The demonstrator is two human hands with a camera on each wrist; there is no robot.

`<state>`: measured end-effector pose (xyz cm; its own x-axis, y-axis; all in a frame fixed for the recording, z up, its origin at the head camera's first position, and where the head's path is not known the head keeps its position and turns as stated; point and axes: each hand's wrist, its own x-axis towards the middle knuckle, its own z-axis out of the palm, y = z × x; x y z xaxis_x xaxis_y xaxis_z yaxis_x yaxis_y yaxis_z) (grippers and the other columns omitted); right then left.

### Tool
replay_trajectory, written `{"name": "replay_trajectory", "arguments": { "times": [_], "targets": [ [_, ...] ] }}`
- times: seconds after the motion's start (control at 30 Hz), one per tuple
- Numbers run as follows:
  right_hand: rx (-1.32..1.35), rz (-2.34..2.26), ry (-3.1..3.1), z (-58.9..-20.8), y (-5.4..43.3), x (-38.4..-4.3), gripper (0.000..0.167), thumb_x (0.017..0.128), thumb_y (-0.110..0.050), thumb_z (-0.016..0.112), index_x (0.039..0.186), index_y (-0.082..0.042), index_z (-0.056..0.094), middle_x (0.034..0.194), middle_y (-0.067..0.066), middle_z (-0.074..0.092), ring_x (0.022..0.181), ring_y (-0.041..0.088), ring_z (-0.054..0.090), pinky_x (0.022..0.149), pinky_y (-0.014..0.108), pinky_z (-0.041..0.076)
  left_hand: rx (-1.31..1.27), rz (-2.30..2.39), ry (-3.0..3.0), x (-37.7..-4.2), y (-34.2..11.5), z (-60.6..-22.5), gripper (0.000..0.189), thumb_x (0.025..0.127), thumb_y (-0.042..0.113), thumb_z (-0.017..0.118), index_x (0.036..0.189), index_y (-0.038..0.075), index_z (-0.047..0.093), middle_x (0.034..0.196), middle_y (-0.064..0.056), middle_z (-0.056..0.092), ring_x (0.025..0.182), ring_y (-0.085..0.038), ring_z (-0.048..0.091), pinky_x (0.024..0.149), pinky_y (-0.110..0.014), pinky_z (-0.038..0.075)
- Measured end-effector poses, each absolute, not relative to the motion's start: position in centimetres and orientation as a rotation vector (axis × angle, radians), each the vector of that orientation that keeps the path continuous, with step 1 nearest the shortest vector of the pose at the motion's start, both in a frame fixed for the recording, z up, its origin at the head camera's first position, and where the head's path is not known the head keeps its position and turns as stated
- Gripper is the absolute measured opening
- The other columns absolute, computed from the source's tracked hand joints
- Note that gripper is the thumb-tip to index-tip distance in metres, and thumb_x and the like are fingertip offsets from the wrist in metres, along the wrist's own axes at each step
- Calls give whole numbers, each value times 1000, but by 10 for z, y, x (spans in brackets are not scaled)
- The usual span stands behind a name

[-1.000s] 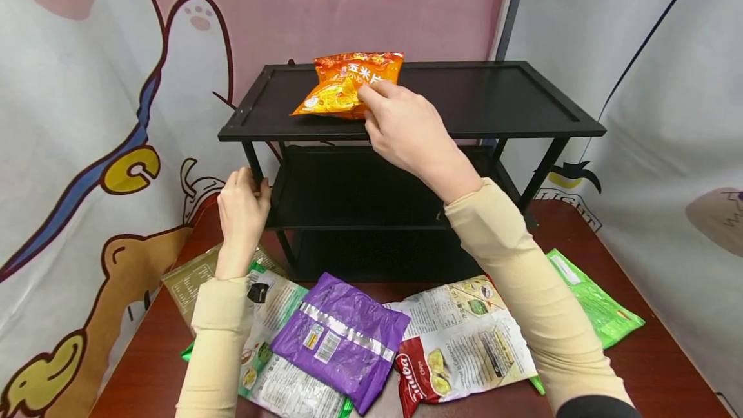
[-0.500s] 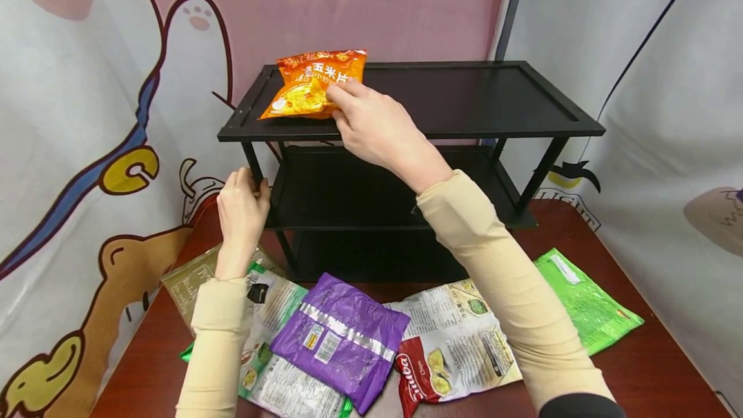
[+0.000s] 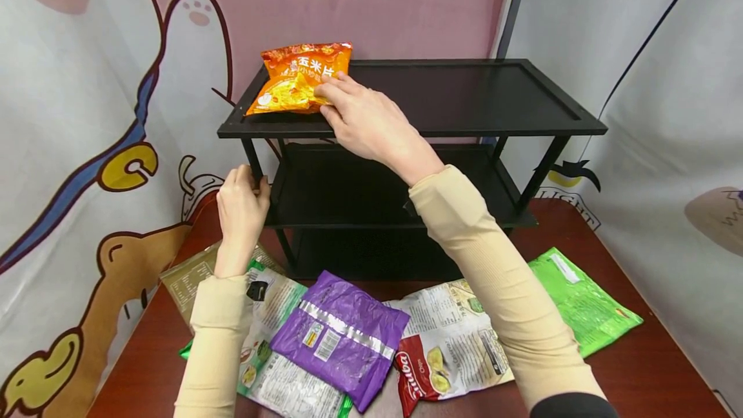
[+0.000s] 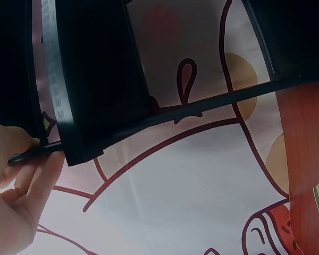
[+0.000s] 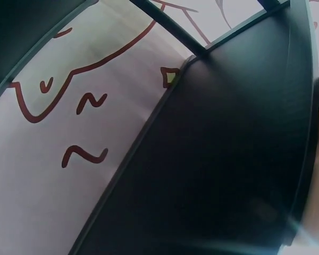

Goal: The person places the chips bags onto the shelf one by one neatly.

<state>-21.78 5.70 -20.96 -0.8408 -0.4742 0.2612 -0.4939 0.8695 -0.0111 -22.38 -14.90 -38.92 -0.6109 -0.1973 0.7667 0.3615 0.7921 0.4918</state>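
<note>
An orange bag of corn chips (image 3: 298,79) stands on the left part of the black shelf's top board (image 3: 453,95). My right hand (image 3: 371,118) holds the bag by its lower right side, fingers across the front; the hand hides that corner. My left hand (image 3: 240,202) grips the rack's front left post (image 3: 252,157) below the top board. In the left wrist view, thumb and fingers of the left hand (image 4: 21,186) close round the thin black post (image 4: 186,111). The right wrist view looks up under a black board (image 5: 212,143), with a bit of the right hand (image 5: 316,186) at the edge.
On the reddish-brown table (image 3: 638,366) before the rack lie a purple bag (image 3: 342,337), a white-and-red chip bag (image 3: 453,340), a green bag (image 3: 586,302), a green-and-white bag (image 3: 290,379) and a tan bag (image 3: 191,282). A printed curtain (image 3: 406,5) hangs behind.
My right hand has moved left along the top board, and the orange bag has moved with it towards the left end. My left hand has stayed at the post.
</note>
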Motion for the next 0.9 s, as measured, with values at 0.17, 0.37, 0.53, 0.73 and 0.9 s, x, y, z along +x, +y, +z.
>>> {"name": "replay_trajectory", "arguments": {
  "times": [0.17, 0.37, 0.53, 0.73, 0.9],
  "targets": [
    [700, 28, -2839, -210, 57, -217, 48, 101, -39, 30, 149, -31, 29, 159, -6, 21, 150, 14, 11, 118, 43, 21, -119, -794, -2089, -223, -149, -388, 19, 85, 7, 62, 75, -5, 51, 69, -20, 50, 65, -42, 54, 58, -48, 40],
    [760, 81, -2595, -220, 62, -210, 46, 100, -34, 37, 145, -23, 40, 156, 4, 30, 147, 19, 23, 116, 42, 27, -108, -797, -2107, -222, -148, -388, 18, 87, 8, 61, 77, -5, 52, 71, -21, 51, 68, -42, 55, 59, -48, 42],
    [878, 191, -2227, -242, 75, -196, 35, 97, -21, 45, 129, -9, 56, 143, 11, 49, 137, 24, 42, 111, 39, 35, -109, -794, -2107, -221, -147, -387, 18, 86, 8, 61, 76, -5, 52, 71, -21, 51, 67, -42, 55, 58, -48, 42],
    [1090, 158, -1798, -278, 96, -180, 27, 86, -3, 50, 109, 0, 65, 121, 17, 64, 117, 29, 59, 102, 36, 45, -104, -794, -2105, -221, -147, -388, 18, 86, 7, 60, 76, -4, 51, 71, -21, 51, 67, -42, 55, 58, -48, 42],
    [1256, 112, -1763, -323, 112, -160, 24, 86, -5, 50, 101, -2, 67, 109, 14, 68, 102, 26, 64, 90, 34, 52, -104, -794, -2104, -221, -147, -389, 19, 86, 8, 61, 76, -4, 51, 70, -21, 51, 67, -42, 55, 59, -48, 42]
  ]
}}
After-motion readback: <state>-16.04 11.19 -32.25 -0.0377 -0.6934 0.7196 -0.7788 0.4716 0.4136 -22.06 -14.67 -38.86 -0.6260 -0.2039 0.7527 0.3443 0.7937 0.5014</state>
